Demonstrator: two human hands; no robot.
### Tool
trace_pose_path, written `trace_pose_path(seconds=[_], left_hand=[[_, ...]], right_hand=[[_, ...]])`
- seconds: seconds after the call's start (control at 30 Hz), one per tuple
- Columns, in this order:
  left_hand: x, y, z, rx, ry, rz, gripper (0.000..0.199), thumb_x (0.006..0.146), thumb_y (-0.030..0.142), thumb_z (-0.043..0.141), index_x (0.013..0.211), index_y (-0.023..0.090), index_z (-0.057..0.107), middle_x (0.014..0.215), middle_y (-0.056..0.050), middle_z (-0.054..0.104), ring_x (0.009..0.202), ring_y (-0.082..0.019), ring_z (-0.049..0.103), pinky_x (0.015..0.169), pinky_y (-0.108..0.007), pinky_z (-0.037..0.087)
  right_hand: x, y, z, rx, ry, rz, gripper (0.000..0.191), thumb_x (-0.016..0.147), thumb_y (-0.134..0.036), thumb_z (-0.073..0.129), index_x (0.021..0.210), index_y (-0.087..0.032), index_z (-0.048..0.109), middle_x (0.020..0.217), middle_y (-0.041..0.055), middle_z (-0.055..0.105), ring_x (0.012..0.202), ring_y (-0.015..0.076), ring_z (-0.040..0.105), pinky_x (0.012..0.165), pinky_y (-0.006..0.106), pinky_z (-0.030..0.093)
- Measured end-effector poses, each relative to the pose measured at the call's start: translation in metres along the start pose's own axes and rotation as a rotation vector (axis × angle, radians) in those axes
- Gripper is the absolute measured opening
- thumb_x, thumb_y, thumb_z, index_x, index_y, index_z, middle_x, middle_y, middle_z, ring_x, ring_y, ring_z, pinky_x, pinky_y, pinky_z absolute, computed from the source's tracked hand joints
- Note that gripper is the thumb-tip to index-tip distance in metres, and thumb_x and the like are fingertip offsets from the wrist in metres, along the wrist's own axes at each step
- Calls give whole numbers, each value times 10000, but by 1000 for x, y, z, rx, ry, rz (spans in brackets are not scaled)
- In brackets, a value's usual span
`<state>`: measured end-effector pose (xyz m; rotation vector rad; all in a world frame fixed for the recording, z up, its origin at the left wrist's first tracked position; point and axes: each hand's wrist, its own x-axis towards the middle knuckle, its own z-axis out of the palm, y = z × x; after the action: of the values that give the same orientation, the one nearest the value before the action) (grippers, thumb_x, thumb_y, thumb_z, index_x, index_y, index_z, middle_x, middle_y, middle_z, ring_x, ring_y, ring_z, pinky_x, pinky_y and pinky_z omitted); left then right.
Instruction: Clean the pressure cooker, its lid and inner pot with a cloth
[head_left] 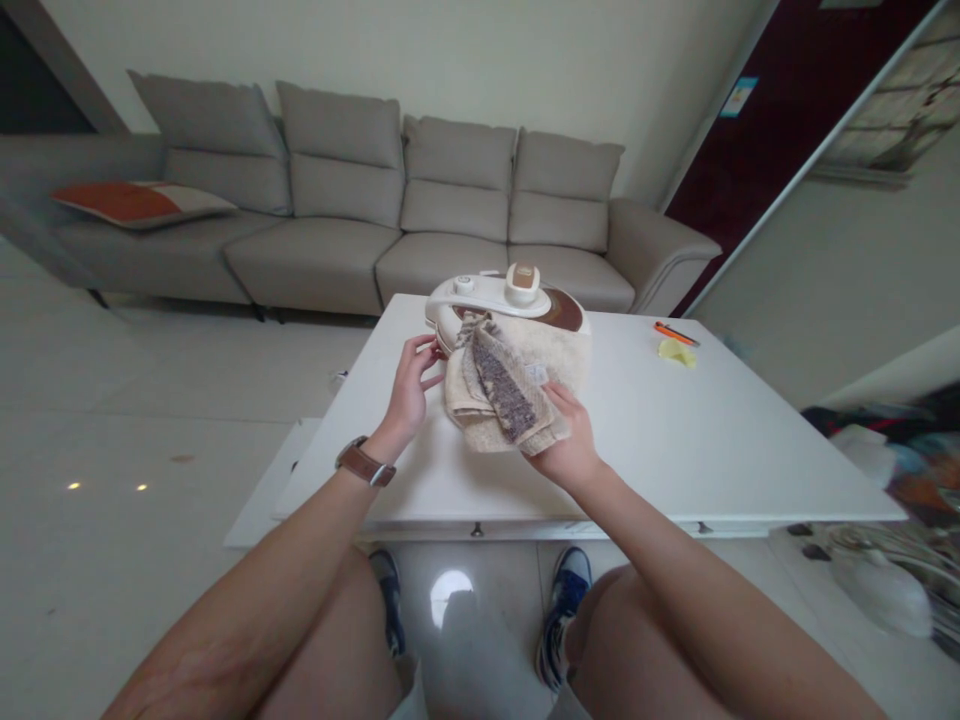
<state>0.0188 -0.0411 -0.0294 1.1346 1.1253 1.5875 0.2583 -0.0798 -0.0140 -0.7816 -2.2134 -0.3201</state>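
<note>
A white electric cooker [487,292] with a brown lid top and a raised knob stands on a white table [675,440]. A beige towel [472,432] with a dark purple-brown patch hangs bunched over the cooker's near side and hides most of its body. My right hand [568,435] is closed on the towel's lower right part, its thumb on top. At the cooker's left side, my left hand [412,385] has its fingers apart, the tips against the rim and partly hidden. A brown watch strap circles my left wrist.
An orange pen [677,334] and a crumpled yellow piece [676,352] lie on the table's right side. Beyond the table stands a grey sofa [442,260] with an orange and white cushion [142,203]. Cables and a pale rounded object [881,585] are on the floor at right.
</note>
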Motion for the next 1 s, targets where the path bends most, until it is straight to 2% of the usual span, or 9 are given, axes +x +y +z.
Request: trace_pose_path(seconds=[0.13,0.27,0.4,0.63,0.83,1.0], left_hand=[[4,-5,-5,-25,-5,18,378,882,559,553,1160,305,585,1240,-45,693,1179,-243,653,850,-329,545],[7,-7,-7,15,15,11,417,880,631,520,1137,311,592,1154,-47,712,1083,-246,684,826,-345,556],[7,-4,-7,13,13,3,393,881,616,519,1117,311,595,1143,-42,717,1073,-251,688,823,-353,556],[3,0,-4,-20,23,-31,352,879,547,533,1123,303,603,1265,-45,701,1236,-259,635,848,-348,535],[2,2,-1,15,30,-25,350,884,546,515,1118,300,600,1300,-47,678,1248,-262,620,927,-384,523],[1,2,1,18,39,-38,356,867,533,527,1119,295,606,1306,-47,665,1268,-275,595,976,-417,501]], right_hand=[[9,-11,6,9,-51,-25,251,871,-143,614,1070,-229,739,1016,95,750,1106,273,681,1129,463,507],[12,-13,8,53,-21,-72,357,861,-128,626,1189,-222,734,1104,113,762,1189,279,674,1159,462,482],[7,-7,3,65,1,-92,319,867,-168,620,1155,-239,737,1143,104,765,1211,272,676,1135,465,518],[-7,9,-8,17,-42,-60,149,839,-261,630,946,-255,734,1015,80,780,1118,271,717,1041,470,600],[-26,34,-16,39,33,-6,219,837,-294,666,1037,-234,731,1070,91,788,1114,277,731,990,437,626],[-49,61,-16,-28,80,75,207,827,-265,628,994,-234,747,1055,97,804,1110,306,743,1002,471,608]])
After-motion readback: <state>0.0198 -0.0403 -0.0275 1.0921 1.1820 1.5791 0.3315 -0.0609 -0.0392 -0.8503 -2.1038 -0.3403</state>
